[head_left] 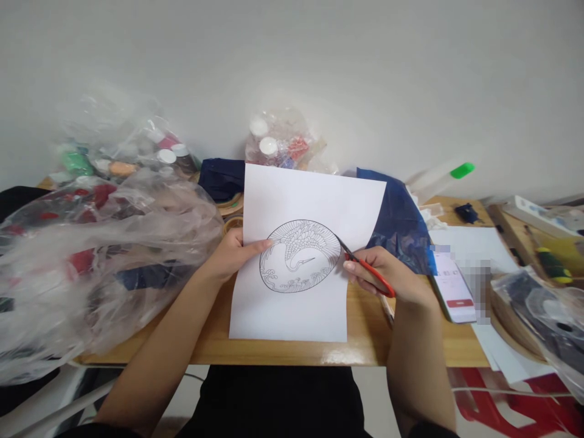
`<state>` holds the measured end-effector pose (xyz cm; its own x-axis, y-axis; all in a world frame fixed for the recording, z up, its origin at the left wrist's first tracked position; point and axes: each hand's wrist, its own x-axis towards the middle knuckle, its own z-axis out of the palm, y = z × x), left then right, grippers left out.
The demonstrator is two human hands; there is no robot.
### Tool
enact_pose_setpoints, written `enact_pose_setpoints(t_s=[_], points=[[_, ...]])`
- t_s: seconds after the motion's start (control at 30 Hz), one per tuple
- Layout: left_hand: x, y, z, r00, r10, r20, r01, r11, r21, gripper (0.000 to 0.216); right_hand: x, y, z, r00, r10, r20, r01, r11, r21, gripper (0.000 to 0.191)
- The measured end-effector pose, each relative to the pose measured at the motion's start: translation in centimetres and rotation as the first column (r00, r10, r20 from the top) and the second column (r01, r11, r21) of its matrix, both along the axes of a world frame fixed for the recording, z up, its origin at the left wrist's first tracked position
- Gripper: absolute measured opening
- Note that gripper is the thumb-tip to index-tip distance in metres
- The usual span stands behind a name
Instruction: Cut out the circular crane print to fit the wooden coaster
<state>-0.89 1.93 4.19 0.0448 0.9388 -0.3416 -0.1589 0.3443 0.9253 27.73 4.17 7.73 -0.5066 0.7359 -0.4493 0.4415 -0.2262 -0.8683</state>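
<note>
A white sheet of paper (287, 319) is held up over the table, printed with a round line drawing of a crane (301, 252) among feathers and waves. My left hand (237, 250) pinches its left side, thumb on the front near the circle's edge and fingers behind. In my right hand (381, 271) is a pair of scissors (376, 278) with red handles and dark blades. The blade tips lie at the right edge of the printed circle. Whether they have cut into the paper there, I cannot tell.
A large clear plastic bag (150, 243) of materials covers the table's left. Bagged jars (269, 146) stand against the wall. Blue plastic (396, 225) lies behind the paper. At right are a phone (454, 289), white papers (506, 353) and a wrapped spool (547, 310).
</note>
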Motion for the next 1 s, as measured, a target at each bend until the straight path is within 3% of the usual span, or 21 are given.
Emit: enact_pose_setpoints(t_s=[0.27, 0.47, 1.0], points=[[-0.06, 0.00, 0.06, 0.997, -0.018, -0.074, 0.020, 0.999, 0.029, 0.033, 0.02, 0.05, -0.03, 1.000, 0.009, -0.004, -0.009, 1.000, -0.009, 0.053], [-0.31, 0.10, -0.05, 0.987, -0.111, -0.120, 0.114, 0.993, 0.019, 0.036, -0.08, -0.02, 0.15, 1.000, 0.001, 0.000, -0.001, 1.000, -0.013, 0.053], [-0.14, 0.06, 0.26, 0.990, -0.092, -0.104, 0.092, 0.996, 0.001, 0.038, -0.16, 0.03, 0.33, 1.000, -0.008, 0.021, 0.009, 1.000, -0.020, 0.055]])
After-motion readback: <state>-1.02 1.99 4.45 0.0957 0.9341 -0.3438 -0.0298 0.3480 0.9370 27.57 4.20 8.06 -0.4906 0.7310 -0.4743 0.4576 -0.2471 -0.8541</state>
